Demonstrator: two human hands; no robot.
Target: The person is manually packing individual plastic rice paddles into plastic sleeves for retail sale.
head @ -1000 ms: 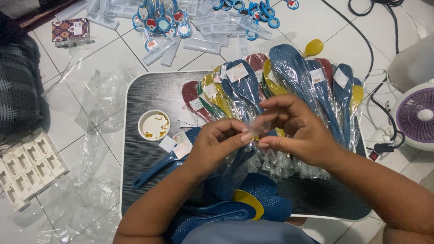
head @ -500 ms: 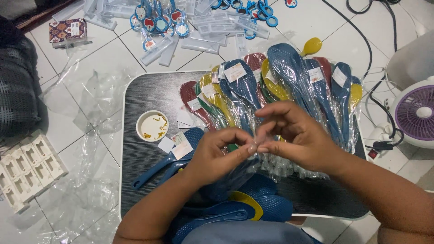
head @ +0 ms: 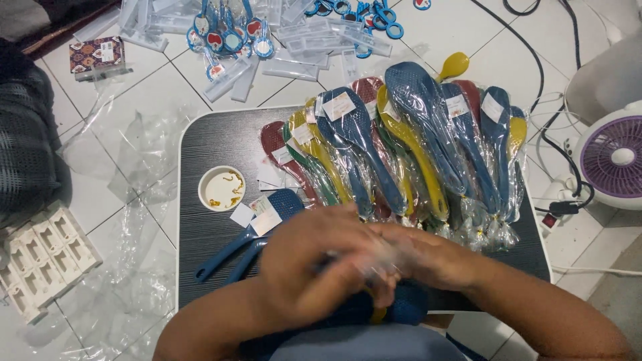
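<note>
On the dark tray table (head: 214,134), a small white dish (head: 221,188) sits left, with a loose blue paddle (head: 247,234) beside it. Nearer, the left hand (head: 307,267) and right hand (head: 421,257) meet, blurred, fingers apparently pinched narrow on a clear plastic sleeve (head: 378,257). Behind them, bagged paddles (head: 401,147) fan out rightward.
</note>
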